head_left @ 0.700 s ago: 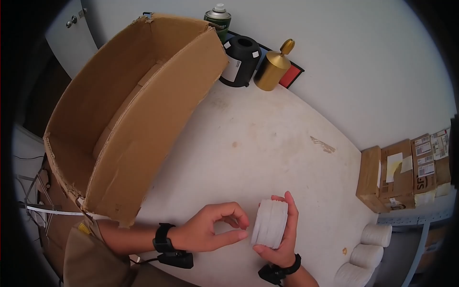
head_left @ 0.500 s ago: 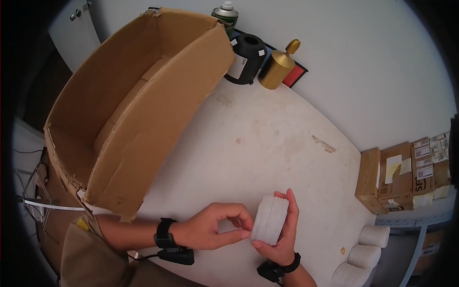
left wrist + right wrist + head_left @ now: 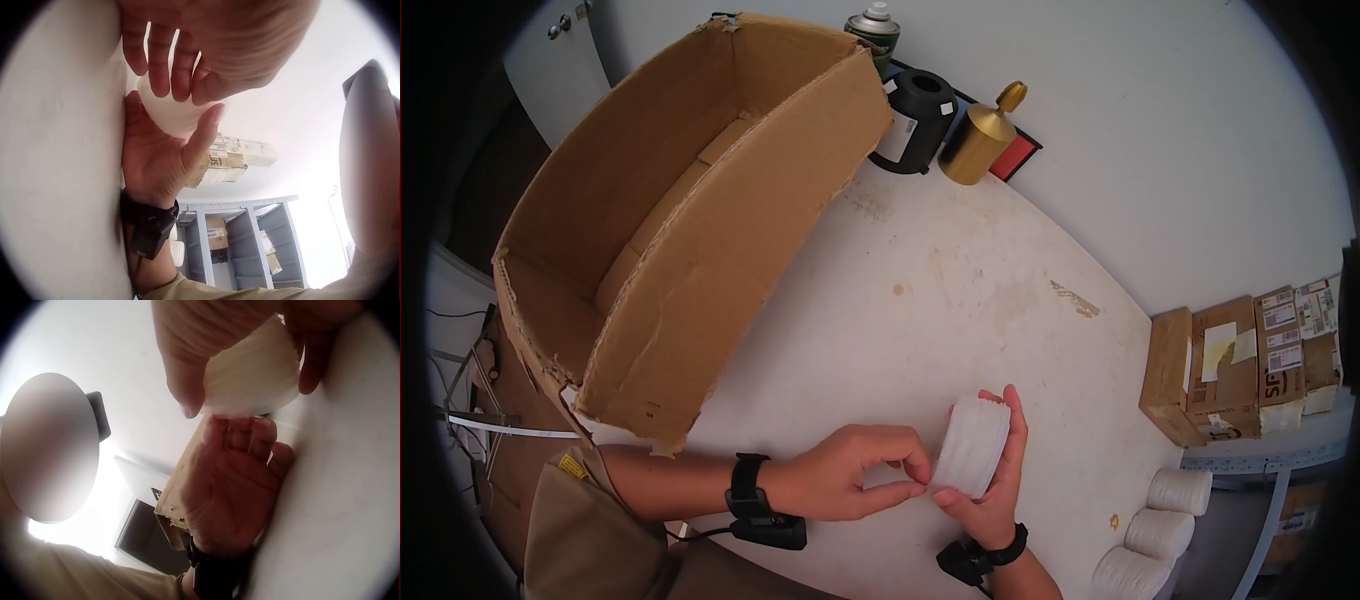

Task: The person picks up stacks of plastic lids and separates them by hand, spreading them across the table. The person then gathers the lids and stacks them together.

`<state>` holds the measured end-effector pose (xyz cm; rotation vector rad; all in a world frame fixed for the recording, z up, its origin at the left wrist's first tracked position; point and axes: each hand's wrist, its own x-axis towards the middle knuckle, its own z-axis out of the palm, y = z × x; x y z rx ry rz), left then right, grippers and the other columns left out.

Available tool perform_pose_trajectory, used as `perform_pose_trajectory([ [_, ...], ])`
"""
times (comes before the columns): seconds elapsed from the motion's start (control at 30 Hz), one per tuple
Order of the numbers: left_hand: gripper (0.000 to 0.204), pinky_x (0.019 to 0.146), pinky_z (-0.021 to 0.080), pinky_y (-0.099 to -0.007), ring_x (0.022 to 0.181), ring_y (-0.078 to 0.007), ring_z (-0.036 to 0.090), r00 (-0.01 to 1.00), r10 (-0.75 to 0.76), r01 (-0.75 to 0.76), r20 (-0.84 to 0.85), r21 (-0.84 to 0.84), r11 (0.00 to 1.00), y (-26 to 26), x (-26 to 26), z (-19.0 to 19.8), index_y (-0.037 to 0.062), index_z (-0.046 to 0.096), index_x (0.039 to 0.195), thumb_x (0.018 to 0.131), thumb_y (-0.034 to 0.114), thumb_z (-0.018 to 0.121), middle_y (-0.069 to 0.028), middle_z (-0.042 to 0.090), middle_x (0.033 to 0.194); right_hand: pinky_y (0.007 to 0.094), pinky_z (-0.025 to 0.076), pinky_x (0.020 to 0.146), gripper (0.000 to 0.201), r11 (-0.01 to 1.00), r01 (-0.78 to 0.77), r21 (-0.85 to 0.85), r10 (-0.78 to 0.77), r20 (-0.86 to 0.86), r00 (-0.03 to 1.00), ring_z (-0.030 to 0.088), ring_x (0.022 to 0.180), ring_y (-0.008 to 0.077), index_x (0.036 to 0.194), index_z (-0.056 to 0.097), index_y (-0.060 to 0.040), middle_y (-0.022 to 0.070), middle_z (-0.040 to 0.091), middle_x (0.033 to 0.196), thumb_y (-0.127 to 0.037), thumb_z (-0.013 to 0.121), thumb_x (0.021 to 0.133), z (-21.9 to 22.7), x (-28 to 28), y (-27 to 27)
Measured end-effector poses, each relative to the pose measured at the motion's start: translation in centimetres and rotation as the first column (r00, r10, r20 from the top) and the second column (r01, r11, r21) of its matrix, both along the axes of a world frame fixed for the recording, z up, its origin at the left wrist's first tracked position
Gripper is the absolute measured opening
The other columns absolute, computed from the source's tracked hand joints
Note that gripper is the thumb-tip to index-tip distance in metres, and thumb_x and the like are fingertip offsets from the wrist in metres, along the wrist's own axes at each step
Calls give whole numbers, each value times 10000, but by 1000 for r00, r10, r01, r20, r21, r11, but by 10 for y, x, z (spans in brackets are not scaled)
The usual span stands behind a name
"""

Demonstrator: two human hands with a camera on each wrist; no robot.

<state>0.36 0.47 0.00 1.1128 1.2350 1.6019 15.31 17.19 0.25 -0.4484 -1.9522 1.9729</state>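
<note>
With our right hand [image 3: 992, 505], we grasp the white roll [image 3: 973, 447], clear of the cardboard box [image 3: 725, 245] on its right, near side. We position our left hand [image 3: 840, 475] between box and roll, fingers bent, tips near the roll's edge; we cannot tell whether this grip pinches anything. On the tabletop [image 3: 960, 300], we locate the gold canister [image 3: 972, 150] right of the box's far end.
</note>
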Motion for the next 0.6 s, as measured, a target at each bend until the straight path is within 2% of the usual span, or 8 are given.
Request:
perform_pose_trajectory([
  [0.1,94,778,503,-326,851,-217,629,999,10,-9,-37,22,1000,1,-1,1,12,626,970,899,11,687,-86,654,939,432,435,1071,1309,1000,-25,14,25,16,1000,430,1349,274,1618,31,-62,169,262,1552,-218,937,685,2,-1,-2],
  [0.17,92,766,499,-329,839,-227,626,999,9,-7,-50,38,999,1,-1,2,14,626,964,893,3,683,-85,649,925,414,413,1090,1344,998,3,66,-6,41,999,452,1357,276,1620,54,-54,159,312,1553,-340,956,665,1,-2,-6],
  [0.23,88,756,494,-332,829,-239,619,998,11,-8,-65,37,999,1,-1,2,18,621,957,889,-5,671,-84,640,905,414,408,1093,1341,997,4,80,-8,51,999,445,1359,272,1620,54,-53,165,312,1553,-325,955,665,2,-2,-6],
  [0.4,90,765,499,-321,822,-215,624,998,13,-12,-59,29,1000,0,-1,3,13,615,949,884,-2,675,-78,645,901,413,381,1110,1319,994,23,104,-29,55,998,435,1360,268,1619,63,-42,177,323,1543,-346,937,679,5,-2,-6],
  [0.47,92,770,502,-318,818,-206,625,999,15,-15,-41,22,1000,-1,-1,3,10,612,952,886,-3,676,-78,646,899,396,449,1046,1295,993,90,75,-93,34,995,472,1323,261,1615,83,-32,155,368,1512,-406,912,693,5,0,-6],
  [0.5,86,771,508,-316,822,-186,626,999,27,-26,-38,20,999,-1,-1,4,8,610,954,894,-2,670,-70,647,898,396,449,1046,1295,993,90,77,-93,32,995,472,1323,261,1615,83,-32,155,368,1512,-406,912,693,3,3,-3],
  [0.57,80,773,514,-315,825,-166,626,999,38,-37,-38,23,999,-2,-3,3,7,608,957,902,-1,665,-62,647,897,422,439,1068,1240,996,89,-4,-89,14,996,455,1334,268,1612,76,-32,154,332,1522,-233,892,700,1,9,4],
  [0.6,68,762,513,-300,833,-140,619,998,67,-67,12,-6,998,-2,-3,1,13,603,957,921,16,660,-49,644,893,422,439,1068,1240,996,90,-1,-90,12,996,455,1334,268,1612,76,-32,154,332,1522,-233,892,700,2,8,5],
])
